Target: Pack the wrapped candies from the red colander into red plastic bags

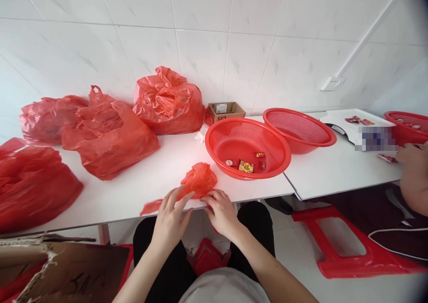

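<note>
A small crumpled red plastic bag [199,178] lies at the table's front edge, right before me. My left hand [171,216] is over its left side with fingers apart, the fingertips touching the thin plastic. At the bag's lower right, my right hand [221,211] has its fingers bent together on the plastic, the thumb underneath. Just beyond the bag stands a red plastic colander [217,138]. Inside it are a yellow wrapped snack [246,166], a smaller gold-wrapped piece [260,155] and a few other small packets.
Several full red bags [169,102] line the table's left and back. A small cardboard box [227,110], a second colander [301,133] and a white scale [361,115] stand farther right. Another person's hand [413,160] is at the right. An open carton [73,267] sits lower left.
</note>
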A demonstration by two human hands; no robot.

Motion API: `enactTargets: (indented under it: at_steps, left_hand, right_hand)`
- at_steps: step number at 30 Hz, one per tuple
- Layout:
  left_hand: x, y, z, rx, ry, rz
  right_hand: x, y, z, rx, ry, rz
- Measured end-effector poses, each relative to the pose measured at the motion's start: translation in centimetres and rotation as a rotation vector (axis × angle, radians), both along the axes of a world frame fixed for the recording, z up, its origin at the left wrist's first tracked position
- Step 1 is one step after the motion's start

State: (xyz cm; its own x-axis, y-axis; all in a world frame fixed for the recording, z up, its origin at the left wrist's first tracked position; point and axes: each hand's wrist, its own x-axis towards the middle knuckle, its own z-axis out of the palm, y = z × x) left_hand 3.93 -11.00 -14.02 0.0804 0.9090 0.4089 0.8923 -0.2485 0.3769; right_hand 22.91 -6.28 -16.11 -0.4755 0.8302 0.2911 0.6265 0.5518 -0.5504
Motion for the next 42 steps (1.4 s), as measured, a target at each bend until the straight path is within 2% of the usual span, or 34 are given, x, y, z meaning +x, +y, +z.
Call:
enactTargets:
  at_steps: [2, 5, 11, 19, 21, 24, 25, 27, 29, 31, 34, 36, 39, 42]
  left_hand:
    - [-0.9, 1.3, -1.1, -0.027, 0.091, 0.087]
    - [-2.1, 2.3, -1.6, -0.091, 0.12, 0.089]
    - [-3.8, 1.8, -0.1, -0.098, 0.099, 0.164]
    - [-6.2, 1.8, 1.5, -0.109, 0.015, 0.426]
    - [-6.4, 1.1, 2.2, -0.144, -0.01, 0.44]
    - [-4.3, -0.9, 3.9, -0.183, -0.112, 0.333]
    - [-3.0, -1.7, 4.5, -0.158, -0.153, 0.285]
    - [-0.1, -2.8, 5.2, 0.004, -0.19, 0.215]
    - [2.2, -3.0, 4.7, 0.148, -0.107, 0.124]
    - [3.1, -2.0, 3.2, 0.18, 0.058, 0.083]
    - [1.3, 0.3, 0.6, 0.043, 0.233, 0.131]
    - [-1.0, 1.8, -0.1, -0.047, 0.257, 0.201]
    - [-4.0, 3.1, 0.8, -0.078, 0.234, 0.313]
    - [-5.2, 3.3, 2.2, -0.112, 0.208, 0.315]
  right_hand:
    - [0.3, 0.0, 0.1, -0.001, 0.012, 0.011]
    - [1.5, -0.1, 0.0, -0.04, 0.062, 0.012]
    - [5.4, -1.1, 0.3, -0.106, 0.141, -0.086]
    - [8.2, -1.2, 3.0, -0.133, 0.214, -0.164]
    - [8.5, -1.2, 3.5, -0.143, 0.248, -0.19]
    - [8.4, -1.5, 4.2, -0.188, 0.267, -0.214]
    - [8.1, -1.7, 4.4, -0.211, 0.269, -0.195]
    - [7.4, -2.3, 4.8, -0.263, 0.283, -0.129]
    - [6.7, -3.0, 5.4, -0.327, 0.308, -0.062]
    - [6.2, -3.6, 6.0, -0.396, 0.332, -0.008]
    - [6.4, -4.4, 6.9, -0.455, 0.351, 0.06]
    - [7.2, -4.8, 7.1, -0.454, 0.334, 0.086]
    - [8.6, -4.8, 6.5, -0.421, 0.275, 0.046]
    - [10.0, -4.4, 5.4, -0.392, 0.208, -0.04]
